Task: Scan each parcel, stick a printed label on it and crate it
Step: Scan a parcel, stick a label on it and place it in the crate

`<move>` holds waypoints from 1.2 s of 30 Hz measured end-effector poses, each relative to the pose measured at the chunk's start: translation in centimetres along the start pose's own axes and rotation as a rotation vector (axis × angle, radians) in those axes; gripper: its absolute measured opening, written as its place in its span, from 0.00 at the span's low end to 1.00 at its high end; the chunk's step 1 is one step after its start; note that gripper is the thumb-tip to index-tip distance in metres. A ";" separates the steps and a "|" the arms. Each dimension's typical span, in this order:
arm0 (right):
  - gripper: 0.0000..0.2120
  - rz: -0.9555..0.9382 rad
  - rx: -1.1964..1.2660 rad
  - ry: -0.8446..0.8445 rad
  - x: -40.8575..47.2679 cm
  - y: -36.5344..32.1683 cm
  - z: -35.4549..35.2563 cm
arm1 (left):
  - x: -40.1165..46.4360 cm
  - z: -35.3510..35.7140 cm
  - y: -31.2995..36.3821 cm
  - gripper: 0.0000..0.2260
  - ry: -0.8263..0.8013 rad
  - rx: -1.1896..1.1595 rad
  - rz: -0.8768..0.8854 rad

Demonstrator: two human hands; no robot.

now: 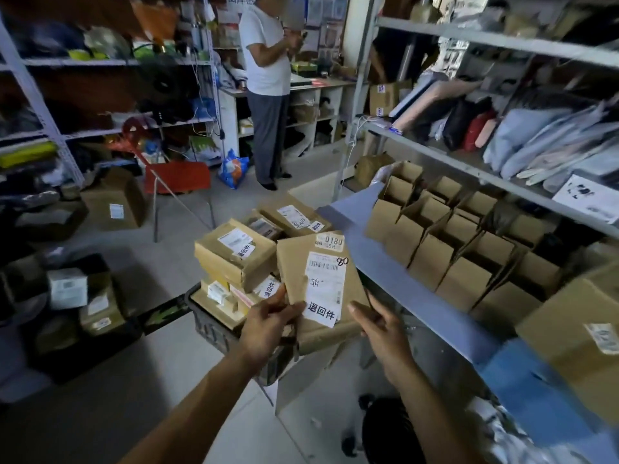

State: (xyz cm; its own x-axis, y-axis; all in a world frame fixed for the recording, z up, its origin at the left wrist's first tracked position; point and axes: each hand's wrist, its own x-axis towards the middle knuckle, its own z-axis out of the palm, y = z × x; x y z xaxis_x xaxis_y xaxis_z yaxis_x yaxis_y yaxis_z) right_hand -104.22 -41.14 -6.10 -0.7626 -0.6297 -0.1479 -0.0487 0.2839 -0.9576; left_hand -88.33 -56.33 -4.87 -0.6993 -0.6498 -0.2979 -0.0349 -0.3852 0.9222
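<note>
The person holds a flat brown parcel [321, 289] up in front of them, just above the near right corner of a dark crate [214, 324]. The left hand [268, 324] grips the parcel's near left edge, thumb on the face beside the white label [324, 286], fingers hidden behind. The right hand [378, 326] is at the near right edge with its thumb at the parcel's edge; its fingers lie out of sight, so whether it clasps the parcel or only steadies it cannot be told.

The parcel is tilted face-up toward the camera, probably so the barcode and the black printed strip at the label's near end can be read or pressed flat. The label looks already stuck on; no scanner is in view.

The crate sits left of the parcel, already piled with boxes [236, 251] bearing similar strips. Likely the parcel goes onto that pile next.

To the right, a blue shelf [385, 262] carries a row of empty open cartons [445, 242]. Far off, another person [268, 95] stands at a counter.
</note>
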 end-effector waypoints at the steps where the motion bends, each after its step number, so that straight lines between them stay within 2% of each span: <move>1: 0.33 0.003 -0.007 0.008 1.2 -0.3 0.0 | 1.5 0.2 0.3 0.12 -0.007 0.005 0.000; 2: 0.30 0.010 0.006 0.023 2.5 -0.5 0.0 | 2.8 0.5 0.8 0.11 -0.008 0.011 0.001; 4: 0.17 -0.008 0.050 0.042 5.4 -1.3 0.0 | 5.4 1.0 1.9 0.10 -0.010 0.033 0.025; 5: 0.15 -0.028 0.059 0.048 7.1 -1.6 -0.1 | 6.8 1.3 2.4 0.09 -0.003 0.059 0.039; 7: 0.16 -0.048 0.043 0.042 10.5 -2.5 -0.1 | 9.4 1.7 3.4 0.10 0.023 0.095 0.071; 9: 0.22 -0.038 0.025 0.041 14.0 -3.1 -0.2 | 11.9 2.0 4.4 0.10 0.047 0.103 0.057; 11: 0.26 -0.021 0.019 0.046 17.5 -3.9 -0.1 | 14.5 2.1 5.3 0.14 0.041 0.110 0.037; 13: 0.25 -0.019 0.022 0.037 21.4 -4.4 0.3 | 17.4 2.0 6.2 0.13 0.031 0.125 0.044; 15: 0.23 -0.017 0.017 -0.006 25.4 -4.7 0.7 | 20.5 2.0 6.8 0.19 0.002 0.043 0.018; 17: 0.21 -0.006 0.015 -0.043 29.4 -5.1 1.1 | 23.8 2.4 7.3 0.19 -0.007 -0.014 0.000; 20: 0.22 0.023 -0.027 -0.083 34.8 -6.3 1.7 | 27.8 3.6 8.2 0.15 0.026 -0.109 -0.035; 26: 0.23 -0.015 -0.195 -0.205 45.5 -7.3 3.3 | 34.8 5.3 8.7 0.16 0.158 -0.239 -0.129; 28: 0.23 -0.002 -0.236 -0.234 47.7 -6.1 4.5 | 36.2 5.1 8.2 0.16 0.195 -0.205 -0.196; 31: 0.25 0.027 -0.319 -0.289 48.9 -2.9 5.9 | 37.3 4.1 7.0 0.12 0.160 -0.007 -0.257; 34: 0.26 0.023 -0.280 -0.274 48.9 -0.9 6.5 | 37.5 3.0 6.7 0.12 0.103 0.054 -0.318; 36: 0.25 -0.027 -0.354 -0.236 48.4 -1.3 6.9 | 37.6 2.6 7.1 0.13 0.065 0.096 -0.328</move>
State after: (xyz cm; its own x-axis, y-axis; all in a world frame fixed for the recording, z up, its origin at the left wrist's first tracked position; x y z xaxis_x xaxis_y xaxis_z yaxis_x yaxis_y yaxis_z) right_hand -136.61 -77.00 -13.75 -0.5914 -0.7768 -0.2163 -0.3164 0.4703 -0.8239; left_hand -116.71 -81.81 -8.94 -0.5929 -0.5434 -0.5943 -0.3196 -0.5186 0.7931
